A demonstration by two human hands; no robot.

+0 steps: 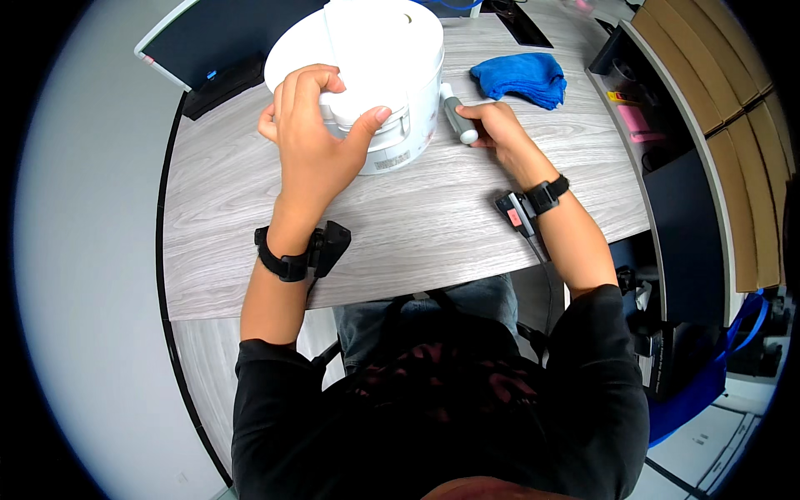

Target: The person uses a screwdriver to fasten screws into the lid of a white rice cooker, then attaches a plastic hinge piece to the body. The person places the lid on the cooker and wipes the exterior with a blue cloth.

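Note:
A round white bucket (421, 117) with a white part across its top stands toward the back of the table. Bent over its near edge are the fingers of my left hand (321, 137), with the thumb on the spout-like white piece in front; the hand grips it there. To the right of the bucket, my right hand (497, 133) pinches a short cylinder (459, 119), grey in the middle with white rounded ends. It is tilted, its upper end close to the bucket's wall. What the bucket holds inside cannot be made out.
A folded blue cloth (521, 77) lies beyond my right hand. A monitor (233, 37) stands at the back left. Along the right side is a shelf unit (687, 208) with a pink item (637, 123), and cardboard boxes (742, 142) beside it. The wood-grain table (400, 242) ends before my lap.

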